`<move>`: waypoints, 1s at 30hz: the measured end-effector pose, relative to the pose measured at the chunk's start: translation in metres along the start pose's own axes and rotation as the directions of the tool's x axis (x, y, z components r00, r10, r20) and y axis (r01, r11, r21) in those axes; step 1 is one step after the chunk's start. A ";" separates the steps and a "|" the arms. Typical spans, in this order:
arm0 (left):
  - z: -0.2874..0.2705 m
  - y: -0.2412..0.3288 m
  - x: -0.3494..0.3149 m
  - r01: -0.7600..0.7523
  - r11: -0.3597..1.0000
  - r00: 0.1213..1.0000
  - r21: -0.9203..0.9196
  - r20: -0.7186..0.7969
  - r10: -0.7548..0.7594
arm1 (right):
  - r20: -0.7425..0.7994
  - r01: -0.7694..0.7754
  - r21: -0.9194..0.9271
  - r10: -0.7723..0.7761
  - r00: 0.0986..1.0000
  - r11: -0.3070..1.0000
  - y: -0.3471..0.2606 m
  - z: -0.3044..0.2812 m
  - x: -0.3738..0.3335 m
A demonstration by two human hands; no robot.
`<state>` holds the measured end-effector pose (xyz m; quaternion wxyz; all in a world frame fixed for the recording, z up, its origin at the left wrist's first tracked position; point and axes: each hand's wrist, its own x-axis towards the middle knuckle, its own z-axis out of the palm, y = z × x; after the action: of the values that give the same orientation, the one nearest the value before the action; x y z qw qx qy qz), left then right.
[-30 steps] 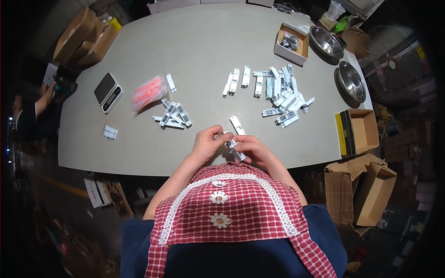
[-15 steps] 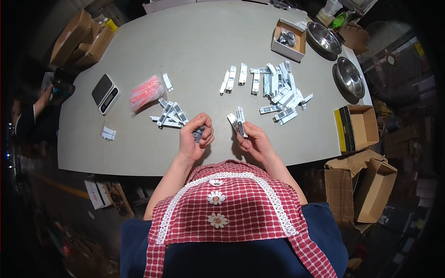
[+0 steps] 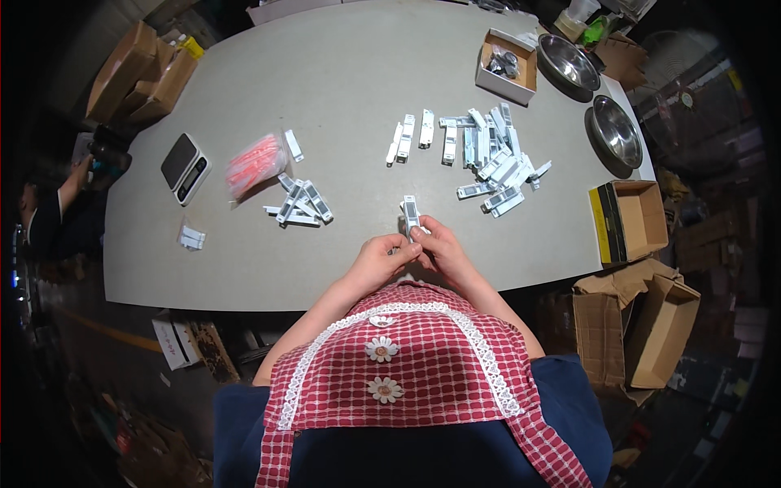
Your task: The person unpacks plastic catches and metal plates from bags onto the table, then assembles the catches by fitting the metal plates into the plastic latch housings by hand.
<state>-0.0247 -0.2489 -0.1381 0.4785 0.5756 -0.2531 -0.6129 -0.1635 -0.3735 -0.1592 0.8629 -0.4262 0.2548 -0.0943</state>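
A slim white plastic housing (image 3: 410, 210) with a grey panel stands up from between my hands, near the table's front edge. My right hand (image 3: 443, 248) is closed on its lower end, thumb on top. Close against it on the left, my left hand (image 3: 382, 259) is curled, its thumb reaching to the foot of the housing. What lies inside the left fingers is mostly hidden. To the left is a small heap of similar housings (image 3: 303, 200). A larger pile of housings (image 3: 498, 163) lies to the right, with several more set apart beside it.
On the left are a clear bag of pinkish-red strips (image 3: 256, 165), a scale (image 3: 185, 168) and a small bag of white pieces (image 3: 192, 237). Far right hold a white box of dark parts (image 3: 506, 67), steel bowls (image 3: 617, 134) and an open carton (image 3: 643, 220).
My hands have come together. The left moved right from beside the small heap, where grey pieces showed in its fist. The housing in my right hand has turned its grey panel up.
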 end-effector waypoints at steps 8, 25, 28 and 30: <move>0.003 -0.001 -0.007 -0.009 0.983 0.999 0.186 -0.051 0.019 | 0.016 0.044 -0.125 -0.042 0.999 0.991 0.007 -0.010 0.006; -0.008 -0.001 -0.030 -0.278 0.946 0.944 -0.167 0.136 0.301 | 0.101 0.114 -0.460 -0.076 0.992 0.881 -0.012 -0.002 0.015; -0.011 0.008 -0.032 -0.258 0.952 0.944 -0.167 0.168 0.285 | -0.058 0.160 -0.752 -0.306 0.950 0.639 -0.008 -0.015 0.032; -0.010 0.007 -0.033 -0.287 0.938 0.933 -0.196 0.164 0.320 | -0.038 0.128 -0.926 -0.424 0.905 0.356 -0.008 -0.016 0.028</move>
<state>-0.0168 -0.2202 -0.1191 0.5878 0.4246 -0.3315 -0.6036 -0.1473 -0.4002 -0.1712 0.4190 -0.8436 0.3034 -0.1437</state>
